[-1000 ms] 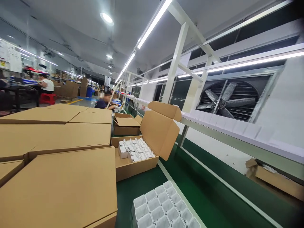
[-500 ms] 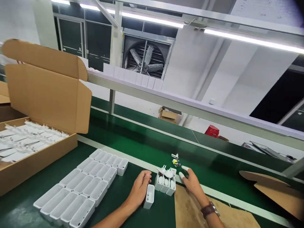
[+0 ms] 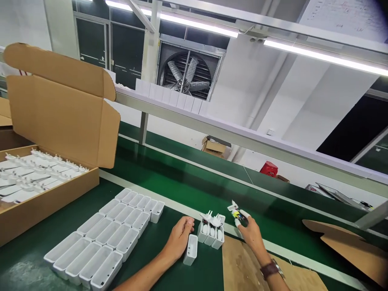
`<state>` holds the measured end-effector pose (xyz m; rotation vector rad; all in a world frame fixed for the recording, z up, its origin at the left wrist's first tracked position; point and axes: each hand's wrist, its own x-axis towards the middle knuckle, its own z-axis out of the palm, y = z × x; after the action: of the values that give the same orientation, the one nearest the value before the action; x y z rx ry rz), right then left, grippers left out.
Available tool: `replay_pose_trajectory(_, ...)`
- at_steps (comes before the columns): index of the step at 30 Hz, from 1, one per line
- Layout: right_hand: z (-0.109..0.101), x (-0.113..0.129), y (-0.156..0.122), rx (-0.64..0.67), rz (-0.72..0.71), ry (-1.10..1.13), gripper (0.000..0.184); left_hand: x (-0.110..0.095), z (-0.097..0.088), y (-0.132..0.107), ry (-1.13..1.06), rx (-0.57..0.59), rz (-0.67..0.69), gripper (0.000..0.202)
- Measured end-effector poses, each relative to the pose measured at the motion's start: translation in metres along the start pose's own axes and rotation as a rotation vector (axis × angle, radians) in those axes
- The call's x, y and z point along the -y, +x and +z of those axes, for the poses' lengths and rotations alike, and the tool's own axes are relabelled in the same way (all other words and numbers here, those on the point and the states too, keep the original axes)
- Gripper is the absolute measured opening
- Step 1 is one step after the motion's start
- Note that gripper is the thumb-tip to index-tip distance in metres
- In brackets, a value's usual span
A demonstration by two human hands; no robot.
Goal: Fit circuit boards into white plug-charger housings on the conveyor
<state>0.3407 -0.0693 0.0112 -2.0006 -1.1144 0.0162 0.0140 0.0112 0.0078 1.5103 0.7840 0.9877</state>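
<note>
Right hand (image 3: pixel 251 234) has closed since half second ago: covered fingertips (image 3: pixel 237 222) now pinch small circuit board (image 3: pixel 236 214), white plug piece (image 3: pixel 233 206) at far end, over green counter (image 3: pixel 194 188). Pick-up looks made. Left hand (image 3: pixel 180 235) unmoved, curled beside loose white case (image 3: pixel 190 249); whether gripping it, cannot tell. Filled cases (image 3: pixel 217 241) between hands.

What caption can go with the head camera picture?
Right hand grips a small electronic part; left hand beside an open white case.
</note>
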Motion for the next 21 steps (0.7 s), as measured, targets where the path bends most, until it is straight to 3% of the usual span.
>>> replay_pose_trajectory(4, -0.054, -0.022, -0.076, -0.053, 0.094, 0.019, 0.059, 0.003, 0.003, 0.004, 0.011, 0.008, -0.001, 0.059)
replay_pose_trajectory(7, -0.076, -0.012, -0.132, 0.013, 0.164, 0.161, 0.061, 0.006, 0.005, 0.006, 0.026, 0.000, -0.019, 0.064)
replay_pose_trajectory(9, -0.089, 0.002, -0.153, 0.066, 0.178, 0.222, 0.066, 0.007, 0.006, 0.006, 0.039, -0.018, -0.035, 0.067)
replay_pose_trajectory(12, -0.114, 0.021, -0.162, 0.092, -0.008, 0.105, 0.058, 0.004, 0.007, 0.005, 0.056, -0.063, -0.056, 0.071)
replay_pose_trajectory(15, -0.133, 0.026, -0.161, 0.269, -0.279, -0.064, 0.056, -0.004, 0.005, 0.000, 0.081, -0.071, -0.061, 0.070)
replay_pose_trajectory(18, -0.131, 0.019, -0.161, 0.505, -0.327, -0.203, 0.077, -0.017, 0.000, -0.012, 0.111, -0.012, -0.050, 0.067)
replay_pose_trajectory(21, -0.120, 0.012, -0.158, 0.606, -0.330, -0.270, 0.084, -0.027, -0.010, -0.030, 0.159, 0.071, -0.031, 0.063)
